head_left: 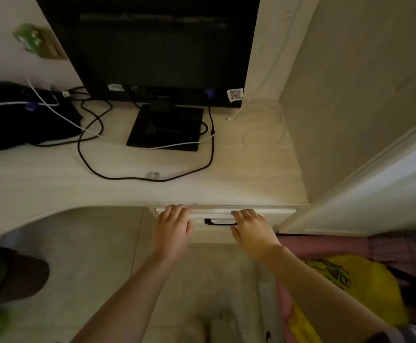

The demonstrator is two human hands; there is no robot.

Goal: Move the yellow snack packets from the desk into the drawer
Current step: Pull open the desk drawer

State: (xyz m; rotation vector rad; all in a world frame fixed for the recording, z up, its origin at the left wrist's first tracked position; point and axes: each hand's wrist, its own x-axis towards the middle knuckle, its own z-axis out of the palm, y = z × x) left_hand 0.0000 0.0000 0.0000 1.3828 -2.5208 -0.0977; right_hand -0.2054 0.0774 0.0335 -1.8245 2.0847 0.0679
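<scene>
1. Both hands were flat and open, holding nothing. Left hand lay palm-down with fingers spread against the top edge of the drawer, at the drawer front's left end. Right hand did the same toward the right, fingers resting on the upper lip just above the handle.
2. Drawer sat under the near edge of the desk, at the desk's right end. It appeared pushed in or nearly so; the interior was not visible, so its contents could not be told.
3. Drawer's dark handle showed between the two hands; neither hand gripped it. Its right end was hidden behind the right hand.
4. Yellow snack packets: none visible on the desk top.
5. On the desk, far side: black monitor on a flat square stand. Black cable looped across the surface in front of the stand; white cable ran across the stand's near edge.
6. Far left on the desk: dark device or bag, too dim to identify.
7. Right of the desk: tall pale cabinet panel.
8. Near right, beneath the right forearm: yellow plastic bag with dark printing, apart from the drawer. Contents not discernible.
</scene>
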